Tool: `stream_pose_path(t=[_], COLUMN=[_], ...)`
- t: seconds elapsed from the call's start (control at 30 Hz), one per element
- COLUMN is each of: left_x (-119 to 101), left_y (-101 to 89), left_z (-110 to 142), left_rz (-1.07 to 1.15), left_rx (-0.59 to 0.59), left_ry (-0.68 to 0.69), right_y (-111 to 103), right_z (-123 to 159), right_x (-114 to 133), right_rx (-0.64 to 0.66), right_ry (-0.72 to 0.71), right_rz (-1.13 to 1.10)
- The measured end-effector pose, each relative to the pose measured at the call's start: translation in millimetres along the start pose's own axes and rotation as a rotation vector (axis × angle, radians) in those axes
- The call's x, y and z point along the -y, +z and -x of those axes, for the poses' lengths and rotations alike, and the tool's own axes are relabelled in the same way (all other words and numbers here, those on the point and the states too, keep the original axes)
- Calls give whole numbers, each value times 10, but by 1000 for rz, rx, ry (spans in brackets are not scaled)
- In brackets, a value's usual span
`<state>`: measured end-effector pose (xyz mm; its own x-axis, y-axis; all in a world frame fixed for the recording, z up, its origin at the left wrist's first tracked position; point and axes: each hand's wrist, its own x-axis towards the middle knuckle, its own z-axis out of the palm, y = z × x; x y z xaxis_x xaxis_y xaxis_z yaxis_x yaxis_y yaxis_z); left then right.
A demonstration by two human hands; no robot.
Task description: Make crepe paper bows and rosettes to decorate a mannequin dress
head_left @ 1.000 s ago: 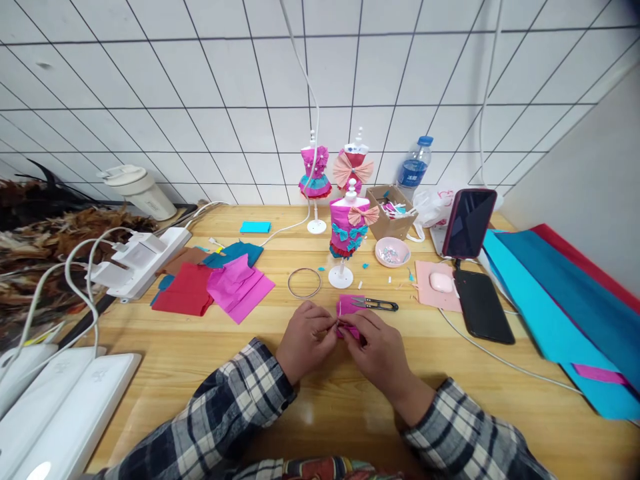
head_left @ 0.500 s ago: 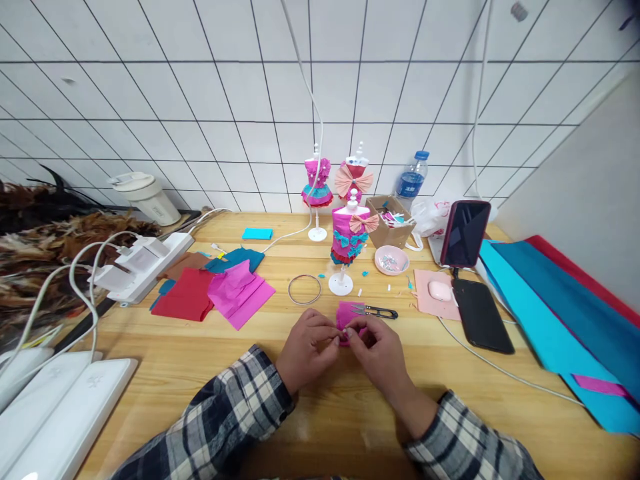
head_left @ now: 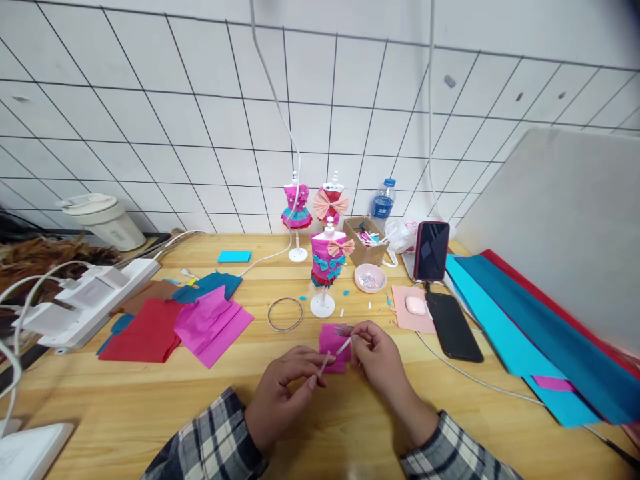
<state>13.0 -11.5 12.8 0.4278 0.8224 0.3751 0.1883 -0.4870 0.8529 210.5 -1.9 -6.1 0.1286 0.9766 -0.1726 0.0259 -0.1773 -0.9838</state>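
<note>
Low over the table, my left hand pinches a narrow whitish strip between thumb and fingers. A similar pale strip sticks out from the closed fingertips of my right hand. Whether the two are one piece, I cannot tell. Beneath them a folded magenta fabric piece lies flat. The blades of the thread snips show on it, their handles hidden behind my right hand. Just beyond stands a small dress form in a magenta bodice with teal and peach bows.
Two more dressed forms stand by the tiled wall. Right of centre are a pink bowl, a cardboard box, a bottle and phones. Left lie a metal ring, red fabric and magenta fabric.
My hands have moved apart from a close pinch, and pale strips now show between them. The view has shifted right and tilted up.
</note>
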Motion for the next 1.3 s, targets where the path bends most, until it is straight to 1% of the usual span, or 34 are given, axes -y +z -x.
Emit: stream_pose_path(t=[0.07,0.17,0.23,0.33,0.4,0.47,0.53,0.6,0.67,0.73,0.77,0.83,0.87,0.9,0.93,0.97,1.0,1.03,1.07,1.1,1.13,1.3], left_x=[3,3,2,8,24,50,84,120,149,163,164,153,145,136,127,117,107,97,86,75,65,38], left_y=[-21,-46,-52,-50,-51,-65,-93,-128,-158,-173,-174,-163,-154,-143,-132,-121,-112,-104,-97,-91,-85,-59], left_z=[50,126,163,187,188,183,178,173,165,151,143,129,123,119,117,115,113,111,108,104,101,111], left_rz=[-33,-114,-156,-194,-208,-225,-249,-271,-280,-265,-248,-197,-167,-129,-87,-51,-20,4,20,31,40,81], left_rx=[-31,-62,-70,-93,-111,-111,-104,-99,-108,-116,-119,-114,-100,-86,-74,-53,-33,-12,13,35,59,133], left_ry=[-15,-39,-20,39,83,112,126,130,132,122,113,89,72,64,50,35,24,13,9,12,14,-1], right_y=[-78,-240,-343,-433,-445,-440,-450,-490,-550,-593,-594,-539,-483,-413,-335,-252,-171,-96,-32,17,51,58], right_z=[-27,-161,-348,-782,-1128,-1460,-1732,-1911,-1967,-1860,-1735,-1348,-1101,-836,-571,-325,-115,48,157,216,231,118], right_x=[81,302,507,829,994,1088,1114,1096,1056,994,951,838,771,702,632,565,500,440,384,333,286,128], right_rx=[7,-52,-108,-218,-280,-397,-439,-463,-486,-511,-523,-542,-528,-410,-194,97,321,429,500,534,533,421], right_ry=[43,11,-74,-241,-358,-450,-470,-484,-501,-522,-543,-607,-737,-862,-957,-996,-983,-955,-939,-944,-955,-971], right_rz=[-94,-180,-227,-231,-102,195,290,377,452,506,525,547,573,599,628,668,692,679,662,648,632,556])
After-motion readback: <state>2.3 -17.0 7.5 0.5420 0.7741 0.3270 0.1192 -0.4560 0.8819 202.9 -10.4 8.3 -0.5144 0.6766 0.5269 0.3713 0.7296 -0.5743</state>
